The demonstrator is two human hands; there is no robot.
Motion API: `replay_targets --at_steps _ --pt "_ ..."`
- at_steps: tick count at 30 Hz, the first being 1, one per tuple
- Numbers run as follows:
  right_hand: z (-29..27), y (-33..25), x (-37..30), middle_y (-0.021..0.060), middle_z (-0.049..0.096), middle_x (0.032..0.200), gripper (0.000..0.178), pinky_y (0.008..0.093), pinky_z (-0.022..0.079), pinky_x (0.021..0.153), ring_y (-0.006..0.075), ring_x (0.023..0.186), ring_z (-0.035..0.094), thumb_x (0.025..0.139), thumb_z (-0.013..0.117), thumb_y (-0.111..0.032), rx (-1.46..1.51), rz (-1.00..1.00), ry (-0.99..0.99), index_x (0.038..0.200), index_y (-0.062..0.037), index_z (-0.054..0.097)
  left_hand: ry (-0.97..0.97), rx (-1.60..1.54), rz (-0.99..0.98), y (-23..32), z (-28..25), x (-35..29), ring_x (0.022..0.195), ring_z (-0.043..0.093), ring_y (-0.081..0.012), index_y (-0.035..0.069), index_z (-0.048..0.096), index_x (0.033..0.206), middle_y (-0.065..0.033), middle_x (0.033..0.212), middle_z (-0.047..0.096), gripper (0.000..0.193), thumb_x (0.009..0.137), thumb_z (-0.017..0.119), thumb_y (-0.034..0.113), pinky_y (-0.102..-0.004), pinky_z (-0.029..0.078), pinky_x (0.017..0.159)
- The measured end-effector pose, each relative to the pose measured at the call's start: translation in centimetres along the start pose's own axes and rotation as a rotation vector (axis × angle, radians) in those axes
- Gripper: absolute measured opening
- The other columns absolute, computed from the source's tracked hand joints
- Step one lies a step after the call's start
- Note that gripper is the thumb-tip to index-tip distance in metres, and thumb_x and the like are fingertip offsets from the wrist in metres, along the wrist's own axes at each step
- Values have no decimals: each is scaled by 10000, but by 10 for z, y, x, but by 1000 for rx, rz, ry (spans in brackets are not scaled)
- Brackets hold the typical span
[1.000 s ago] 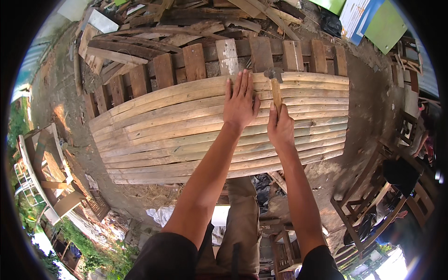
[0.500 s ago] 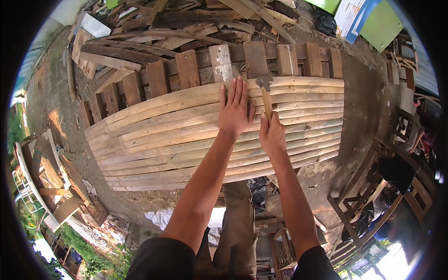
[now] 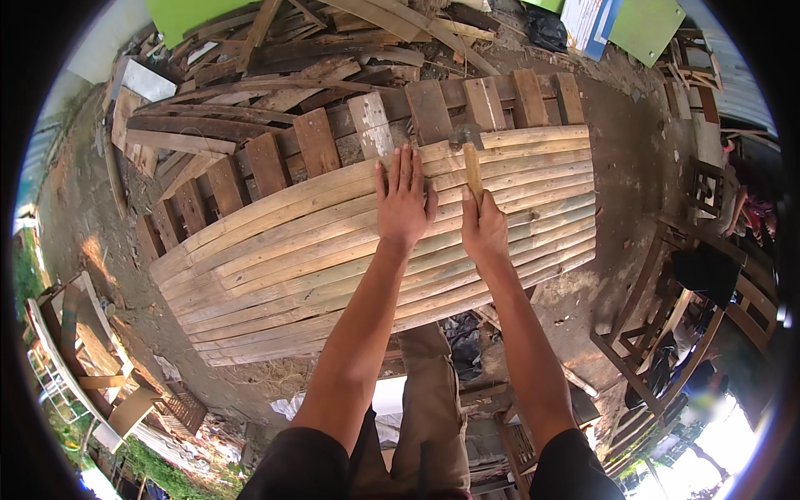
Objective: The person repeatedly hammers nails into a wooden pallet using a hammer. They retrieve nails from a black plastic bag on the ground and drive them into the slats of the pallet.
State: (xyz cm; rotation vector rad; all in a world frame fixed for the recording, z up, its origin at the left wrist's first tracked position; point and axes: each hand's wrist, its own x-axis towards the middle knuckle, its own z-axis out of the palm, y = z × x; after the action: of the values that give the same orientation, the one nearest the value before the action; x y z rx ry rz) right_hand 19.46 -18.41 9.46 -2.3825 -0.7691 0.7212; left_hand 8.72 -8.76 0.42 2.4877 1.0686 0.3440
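A panel of split bamboo slats [image 3: 292, 237], pale tan and laid side by side, spreads in front of me. Flat on its upper slats rests my left hand [image 3: 403, 204], fingers stretched toward the far edge and thumb apart. My right hand [image 3: 487, 227] is wrapped round the wooden handle of a hammer [image 3: 472, 167]. The dark hammer head lies over the panel's far edge, partly hidden by the handle, and I cannot tell whether it touches the slats.
Under the panel's far side, a slatted wooden frame [image 3: 317, 140] juts out. Beyond it lies a heap of old planks [image 3: 275, 83]. Wooden chair frames [image 3: 658, 333] stand at the right, with a person [image 3: 754, 200] behind. A tilted piece of furniture [image 3: 83, 350] is at the left.
The whole view has shifted, so the panel sits slightly further left. The hammer has tilted, its handle end now raised toward me in view. My left hand stays flat on the slats.
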Motion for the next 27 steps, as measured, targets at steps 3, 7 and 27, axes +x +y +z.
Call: replay_targets --at_steps 3,7,27 --pt "-8 -8 -34 216 599 659 337 466 455 550 393 590 609 1057 543 -277 182 113 88 906 23 536 -7 39 93 -4 -3 -6 1520 303 -301 167 412 1546 -135 1653 295 575 1003 553 289 -634 138 1232" --pt "1 21 -101 142 540 606 370 402 426 524 257 516 531 1069 519 -300 274 229 199 888 22 538 -43 11 206 -3 -7 -10 1508 328 -287 234 500 1486 -106 1651 299 502 993 596 229 -669 154 1213" --pt "23 40 -305 127 593 664 470 409 466 575 275 597 611 1066 509 -442 568 719 376 906 -4 574 -68 -366 249 4 -23 45 1060 593 -359 85 636 1026 -122 1059 652 136 902 674 45 -499 453 954"
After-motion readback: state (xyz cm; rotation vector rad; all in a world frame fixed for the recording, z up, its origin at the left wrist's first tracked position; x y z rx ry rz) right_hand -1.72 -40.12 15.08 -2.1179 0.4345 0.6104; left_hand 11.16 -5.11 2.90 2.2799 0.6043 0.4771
